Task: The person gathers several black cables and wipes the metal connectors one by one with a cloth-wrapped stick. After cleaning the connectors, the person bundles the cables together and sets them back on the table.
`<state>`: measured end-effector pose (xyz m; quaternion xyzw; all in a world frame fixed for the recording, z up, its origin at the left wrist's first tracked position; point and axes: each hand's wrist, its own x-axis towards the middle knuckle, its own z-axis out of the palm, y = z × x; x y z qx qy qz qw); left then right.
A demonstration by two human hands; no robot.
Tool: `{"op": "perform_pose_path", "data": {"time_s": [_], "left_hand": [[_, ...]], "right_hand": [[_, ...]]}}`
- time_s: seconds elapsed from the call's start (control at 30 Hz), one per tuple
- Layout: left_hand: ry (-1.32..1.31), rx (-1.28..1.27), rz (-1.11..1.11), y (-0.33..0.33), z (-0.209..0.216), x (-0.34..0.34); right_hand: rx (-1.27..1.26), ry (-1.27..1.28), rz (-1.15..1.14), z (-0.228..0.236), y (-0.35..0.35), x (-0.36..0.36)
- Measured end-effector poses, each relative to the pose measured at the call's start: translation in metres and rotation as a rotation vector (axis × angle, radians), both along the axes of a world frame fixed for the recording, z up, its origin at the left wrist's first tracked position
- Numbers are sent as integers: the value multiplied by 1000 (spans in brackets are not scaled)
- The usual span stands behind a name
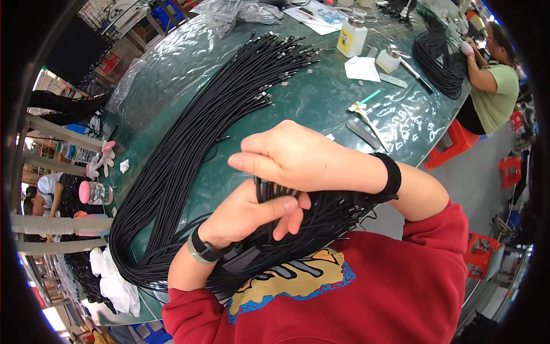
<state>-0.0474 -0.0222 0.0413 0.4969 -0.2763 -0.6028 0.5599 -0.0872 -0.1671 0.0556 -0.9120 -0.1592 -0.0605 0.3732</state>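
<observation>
Black cables (166, 155) curved from near the worktop's (326, 106) far edge, by its left edge, to its near edge. They looked bendy, maybe heavy together; near the tips (275, 43) seemed best to hold. The left hand's (247, 211) fingers squeezed a small bunch (264, 191). The right hand's (289, 155) fingers curled above; whether they pinched any was hidden.

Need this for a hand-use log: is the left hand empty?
No, the left hand grips a bunch of black cables between thumb and fingers.

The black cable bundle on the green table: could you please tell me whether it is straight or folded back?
Folded back: the black cable bundle makes a U-shaped turn left of the left hand.
</observation>
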Motion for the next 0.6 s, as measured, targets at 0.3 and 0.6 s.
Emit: {"op": "perform_pose_path", "data": {"time_s": [0.3,0.6], "left_hand": [[48,33,-36,9,6,-1],[61,77,146,-3,-12,-7]], "right_hand": [[853,608,93,-20,7,9],[-153,-390,-205,-16,5,6]]}}
